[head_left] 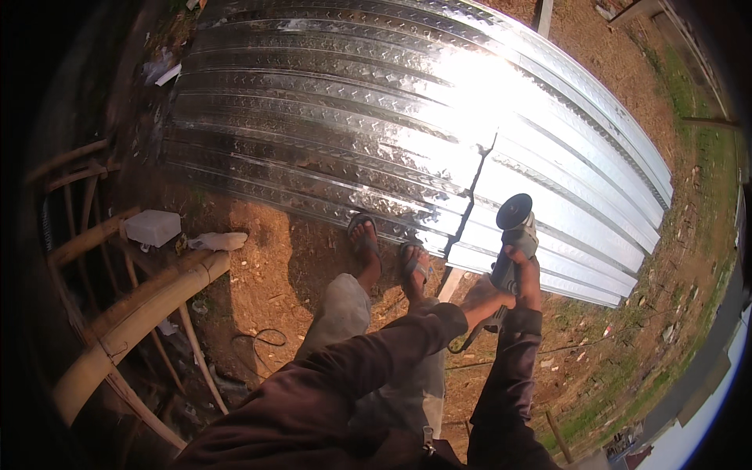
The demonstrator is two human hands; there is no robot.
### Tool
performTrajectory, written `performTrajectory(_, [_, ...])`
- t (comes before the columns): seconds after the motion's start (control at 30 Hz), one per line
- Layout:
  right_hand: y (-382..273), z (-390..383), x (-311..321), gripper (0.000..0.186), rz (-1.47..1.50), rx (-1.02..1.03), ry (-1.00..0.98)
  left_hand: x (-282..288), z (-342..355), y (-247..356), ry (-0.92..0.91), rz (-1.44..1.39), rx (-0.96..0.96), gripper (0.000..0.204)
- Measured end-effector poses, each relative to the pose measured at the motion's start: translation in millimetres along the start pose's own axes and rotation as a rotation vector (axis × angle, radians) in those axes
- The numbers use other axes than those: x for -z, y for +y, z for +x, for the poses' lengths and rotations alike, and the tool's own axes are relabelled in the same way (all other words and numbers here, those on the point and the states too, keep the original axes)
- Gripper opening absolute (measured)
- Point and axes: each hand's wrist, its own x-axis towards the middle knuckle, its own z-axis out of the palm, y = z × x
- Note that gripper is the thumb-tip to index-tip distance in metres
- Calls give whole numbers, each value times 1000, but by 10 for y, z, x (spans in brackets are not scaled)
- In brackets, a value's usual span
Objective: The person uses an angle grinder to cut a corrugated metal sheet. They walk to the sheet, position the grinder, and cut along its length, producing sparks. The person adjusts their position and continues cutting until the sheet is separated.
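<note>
Hands on one tool: the right hand (526, 270) was wrapped around the body of an angle grinder (513, 243), fingers closed about the housing, while the left hand (489, 294) gripped the rear of the same tool lower down, its own fingers mostly hidden behind the wrist, so how tightly they closed could not be told. Two-handed hold probably served to steady the tool, one hand guiding near the head and one bracing the tail. Grinder was pointed away from the body, its dark round disc (514, 210) uppermost and tilted toward the corrugated metal sheets (376, 117), hovering just above their near edge; whether the disc touched metal could not be told. It sat just beside a straight dark gap (470, 196) running across the sheets, where two panels met or had been parted. Grinder looked grey and dark, compact, with a thin cord (470, 338) trailing from its rear toward the ground. Both sleeves were dark brown, trousers pale and dusty. Feet in sandals (364, 235) were planted at the sheet's near edge, one on it, likely to hold the panel flat. Sheets were bright, ribbed, with strong sun glare across the middle. To the left stood a bamboo frame (149, 301), a white box (153, 227) on it, and a black cable loop (262, 341) on bare brown earth.
</note>
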Motion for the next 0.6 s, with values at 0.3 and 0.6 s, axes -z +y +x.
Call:
performTrajectory(0.3, [-729, 249, -360, 41, -30, 49, 54, 124, 207, 757, 30, 91, -14, 62])
performTrajectory(0.6, [-946, 1025, -485, 39, -106, 61, 44, 338, 825, 1085, 80, 66, -63, 61])
